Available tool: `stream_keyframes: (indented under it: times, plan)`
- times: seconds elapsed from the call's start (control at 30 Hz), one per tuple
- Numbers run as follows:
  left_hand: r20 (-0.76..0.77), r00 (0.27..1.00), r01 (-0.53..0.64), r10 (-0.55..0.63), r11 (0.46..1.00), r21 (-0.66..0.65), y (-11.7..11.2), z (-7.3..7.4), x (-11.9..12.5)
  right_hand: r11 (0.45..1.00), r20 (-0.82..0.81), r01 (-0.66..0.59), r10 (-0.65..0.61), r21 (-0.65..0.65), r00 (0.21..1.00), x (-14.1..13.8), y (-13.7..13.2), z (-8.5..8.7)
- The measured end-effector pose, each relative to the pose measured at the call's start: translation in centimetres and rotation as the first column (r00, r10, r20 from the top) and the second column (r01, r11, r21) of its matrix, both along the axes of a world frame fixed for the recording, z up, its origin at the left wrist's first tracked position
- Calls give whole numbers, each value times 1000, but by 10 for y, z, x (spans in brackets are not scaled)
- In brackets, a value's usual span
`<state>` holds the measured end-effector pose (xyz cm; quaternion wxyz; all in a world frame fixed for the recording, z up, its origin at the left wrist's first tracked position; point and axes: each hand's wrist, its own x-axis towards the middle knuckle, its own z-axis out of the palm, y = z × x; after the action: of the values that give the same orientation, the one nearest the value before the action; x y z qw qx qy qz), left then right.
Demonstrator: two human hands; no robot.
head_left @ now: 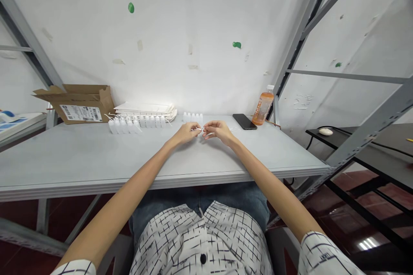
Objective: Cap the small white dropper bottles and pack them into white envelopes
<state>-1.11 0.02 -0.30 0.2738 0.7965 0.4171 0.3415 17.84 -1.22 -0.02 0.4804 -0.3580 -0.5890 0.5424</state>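
Note:
Above the middle of the grey table [200,159], my left hand [187,132] and my right hand [218,131] meet fingertip to fingertip. Both pinch a small white plastic piece [201,129], thin like a nozzle or cap; its exact kind is too small to make out. Just behind them stands a short row of small white squeeze bottles [192,117]. To the left, more white bottles [124,126] stand in rows, some with thin spouts on top. Small clear bits [235,128] lie to the right of my right hand.
An open cardboard box [84,105] sits at the back left, with a stack of white papers [145,108] beside it. A black phone [244,121] and an orange drink bottle [263,106] are at the back right. Metal shelf posts [295,47] flank the table.

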Motion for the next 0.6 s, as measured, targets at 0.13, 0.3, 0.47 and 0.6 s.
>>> stream_keyframes:
  times: [0.13, 0.3, 0.47, 0.6]
  plan:
    - [2, 1000, -2, 2, 1000, -8, 0, 0, 0, 1000, 15, 3, -3, 3, 1000, 0, -1, 1]
    - [-3, 1000, 1, -1, 1000, -9, -1, 1, 0, 1000, 20, 20, -20, -1, 1000, -1, -1, 0]
    - [3, 1000, 4, -4, 1000, -13, -1, 0, 0, 1000, 24, 8, -8, 5, 1000, -1, -1, 0]
    - [1, 1000, 10, -10, 1000, -16, 0, 0, -1, 1000, 20, 3, -3, 6, 1000, -1, -1, 0]
